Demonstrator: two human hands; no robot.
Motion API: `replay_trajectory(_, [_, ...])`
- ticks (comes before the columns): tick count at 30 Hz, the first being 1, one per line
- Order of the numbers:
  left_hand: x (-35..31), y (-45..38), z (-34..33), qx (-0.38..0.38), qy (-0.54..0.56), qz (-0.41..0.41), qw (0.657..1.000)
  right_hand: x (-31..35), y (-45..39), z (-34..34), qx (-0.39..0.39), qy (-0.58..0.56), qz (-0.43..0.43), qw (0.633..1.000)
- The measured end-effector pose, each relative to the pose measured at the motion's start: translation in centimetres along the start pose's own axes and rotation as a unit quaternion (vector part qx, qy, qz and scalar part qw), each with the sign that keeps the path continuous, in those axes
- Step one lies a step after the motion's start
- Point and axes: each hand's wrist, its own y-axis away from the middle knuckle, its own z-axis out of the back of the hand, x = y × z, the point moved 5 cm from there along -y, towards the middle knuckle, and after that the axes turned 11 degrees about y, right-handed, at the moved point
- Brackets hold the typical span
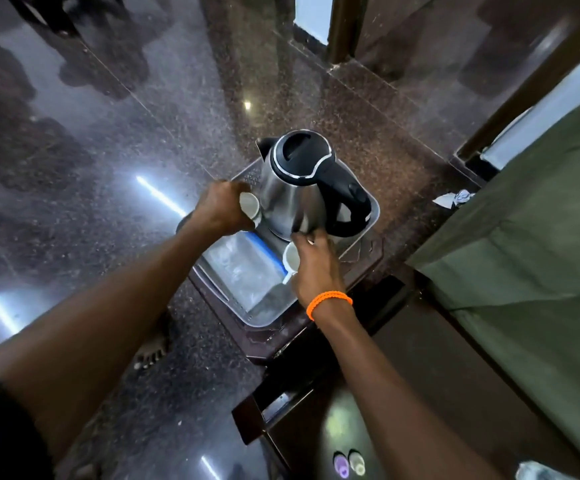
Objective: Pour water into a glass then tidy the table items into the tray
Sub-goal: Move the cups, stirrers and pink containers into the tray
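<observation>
Both forearms are reaching down from the near edge of view toward a small dark brown table [361,261]. Sitting on it is a grey plastic tray [374,209], and a steel kettle [302,188] with black lid and handle is standing upright at the tray's far end. The left hand [221,209] is curling its fingers around a small white cup [249,206] at the tray's left edge, just beside the kettle body. The right hand [314,268], an orange band [328,301] on its wrist, is gripping a second white cup [291,258] inside the tray, near the kettle's base. A clear plastic packet [243,268] with a blue strip is lying along the tray's near half.
</observation>
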Motion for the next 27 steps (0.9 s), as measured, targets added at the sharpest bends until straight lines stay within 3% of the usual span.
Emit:
replay_trajectory(6, [0.5,1.0,-0.7,-0.011,0.019,0.014,1.000,-0.6,2.1,0.6,-0.015,-0.031,0.012,0.999])
replay_trajectory(11, [-2.9,9.3,-1.8,-0.194,0.107,-0.076,0.972,-3.8,8.3,2.5,-0.089,-0.079,-0.048,0.992])
replay_trajectory(13, [-4.7,14.2,-4.3,-0.208,0.139,-0.105,0.962,-6.2,11.9,2.1,-0.087,-0.077,-0.086,0.990])
replay_trajectory(15, [-6.4,18.9,-7.9,-0.173,0.174,-0.118,0.962,-9.1,15.9,1.2,-0.078,-0.071,-0.125,0.987])
replay_trajectory(19, [-9.3,28.7,-17.0,-0.027,0.215,-0.136,0.967,-15.3,25.4,-1.4,-0.041,-0.045,-0.211,0.975])
replay_trajectory(23, [-11.2,37.3,-26.1,0.135,0.153,-0.116,0.972,-21.2,35.1,-3.7,-0.007,0.004,-0.335,0.942])
replay_trajectory(27, [-14.2,40.7,-33.3,0.249,0.066,-0.209,0.943,-26.9,41.8,-5.0,0.031,0.015,-0.418,0.908])
